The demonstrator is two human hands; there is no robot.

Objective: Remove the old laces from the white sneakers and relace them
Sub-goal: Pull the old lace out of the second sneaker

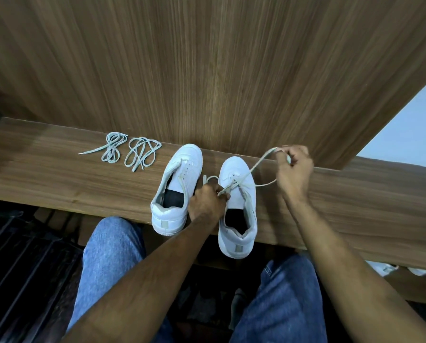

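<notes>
Knees nearest; left hand pinching and right hand pulling the lace on right sneaker, left sneaker sitting bare, two laces waiting far left.

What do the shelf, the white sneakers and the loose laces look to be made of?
Shelf: wood or wood-look laminate, matte, with straight brown grain. White sneakers: smooth leather or a synthetic like it, with stitched panels and a faint sheen. Loose laces: flat woven fabric, lying limp and coiled.
</notes>
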